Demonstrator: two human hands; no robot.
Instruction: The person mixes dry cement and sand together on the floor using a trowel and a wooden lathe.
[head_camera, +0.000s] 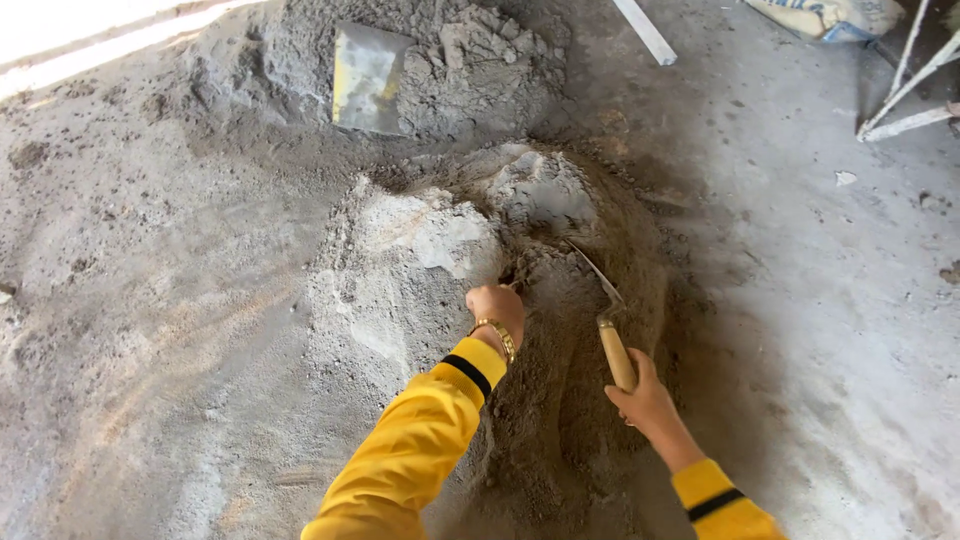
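A heap of sand (580, 400) lies on the concrete floor (850, 330), brown and damp-looking, with a layer of pale grey cement powder (420, 240) spread over its left and upper part. The powder forms lumps near the top, and the brown sand shows through on the right side and towards the bottom, where the heap looks dug into.

The right hand (645, 400) is closed around the wooden handle of a trowel (605, 300). The thin metal blade is seen almost edge-on and points up and left into the sand near the crest of the heap. The left hand (497, 305) is curled into a loose fist pressed into the heap just left of the trowel blade, at the line where grey powder meets brown sand; whether it grips anything I cannot tell. A gold-coloured bracelet (498, 335) sits on that wrist. Both arms wear yellow sleeves with one black band each.

Behind the heap is a second, darker grey pile (470, 70), with one flat metal plate (368, 78) lying on its left side. Counted: two piles, one trowel, one plate. At the top right lie one sack (830, 15), one white strip (645, 30) and a few white bars (910, 90).
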